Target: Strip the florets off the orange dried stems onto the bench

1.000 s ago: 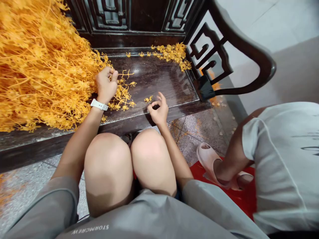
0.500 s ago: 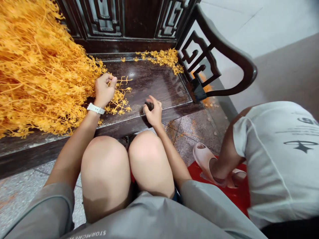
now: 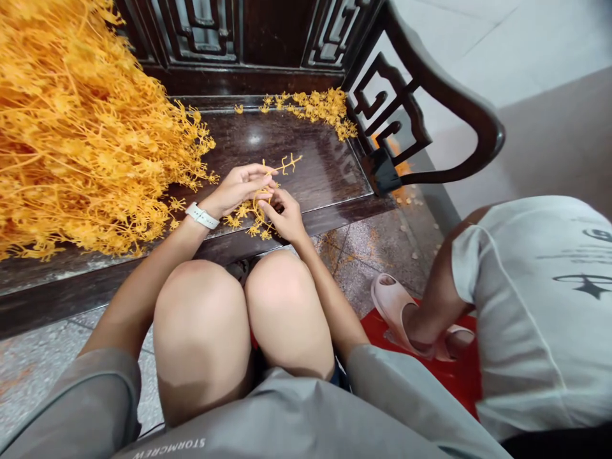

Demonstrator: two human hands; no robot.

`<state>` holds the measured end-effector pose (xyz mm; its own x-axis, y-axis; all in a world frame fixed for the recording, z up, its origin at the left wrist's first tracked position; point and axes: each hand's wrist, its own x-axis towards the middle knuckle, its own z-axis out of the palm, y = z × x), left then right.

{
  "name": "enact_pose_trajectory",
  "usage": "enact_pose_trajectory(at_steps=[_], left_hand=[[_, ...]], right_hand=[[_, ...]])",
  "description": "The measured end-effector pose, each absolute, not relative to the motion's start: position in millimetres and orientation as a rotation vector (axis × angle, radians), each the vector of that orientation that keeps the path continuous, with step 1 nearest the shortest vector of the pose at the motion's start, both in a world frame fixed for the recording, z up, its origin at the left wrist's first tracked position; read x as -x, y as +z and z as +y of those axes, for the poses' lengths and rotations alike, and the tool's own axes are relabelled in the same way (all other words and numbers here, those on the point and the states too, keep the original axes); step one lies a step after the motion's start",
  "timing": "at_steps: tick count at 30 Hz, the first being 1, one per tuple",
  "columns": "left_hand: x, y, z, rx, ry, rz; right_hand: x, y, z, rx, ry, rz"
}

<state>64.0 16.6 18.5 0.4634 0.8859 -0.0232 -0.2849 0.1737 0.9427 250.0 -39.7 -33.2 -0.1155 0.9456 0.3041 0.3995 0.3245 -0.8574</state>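
Far left, there's a huge heap of dried orange sprigs [image 3: 71, 134] piled over the end of a dark wooden bench seat [image 3: 310, 150], filling the upper left of the frame and spilling past the seat's front edge. Moving right, we've got the person's left hand [image 3: 236, 190], white watch strap [image 3: 202, 215] on the wrist, reaching across the seat, fingers lying long and close together, palm turned inward. Those fingers run right up against a single orange sprig [image 3: 287, 164], though whether they're gripping it, I can't tell. That sprig sits mid-seat, just above the front edge, its forked tip poking up past the hands and a thick little cluster [image 3: 248, 220] hanging below them. And here's the right hand [image 3: 285, 215], fingers curled, thumb and forefinger pinched on the sprig's stems, close beside the left. Just below sit the person's bare knees [image 3: 243, 312], side by side against the seat's front edge. Over along the back of the seat, upper middle, a loose line of orange bits [image 3: 313, 107] runs toward the corner, under the carved lattice back [image 3: 201, 29] and curved armrest [image 3: 430, 80]. More crumbs dot the speckled stone floor [image 3: 387, 255] beyond. Lower right, a co-worker in a white T-shirt [image 3: 535, 319] is bent low, one arm [image 3: 437, 299] down at a pink slide [image 3: 394, 312] on a red surface [image 3: 382, 331].
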Motion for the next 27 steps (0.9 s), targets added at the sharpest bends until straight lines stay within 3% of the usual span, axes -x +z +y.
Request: enact_pose_trajectory(at_steps=[4, 13, 27], left_hand=[[-59, 17, 20, -1.087, 0.873, 0.699], [-50, 6, 39, -1.219, 1.101, 0.969], [-54, 1, 43, -1.321, 1.517, 1.297]], right_hand=[[-252, -36, -37, 1.254, 0.869, -1.546], [-254, -29, -36, 1.29, 0.915, -1.322], [-254, -31, -37, 1.243, 0.884, -1.632]])
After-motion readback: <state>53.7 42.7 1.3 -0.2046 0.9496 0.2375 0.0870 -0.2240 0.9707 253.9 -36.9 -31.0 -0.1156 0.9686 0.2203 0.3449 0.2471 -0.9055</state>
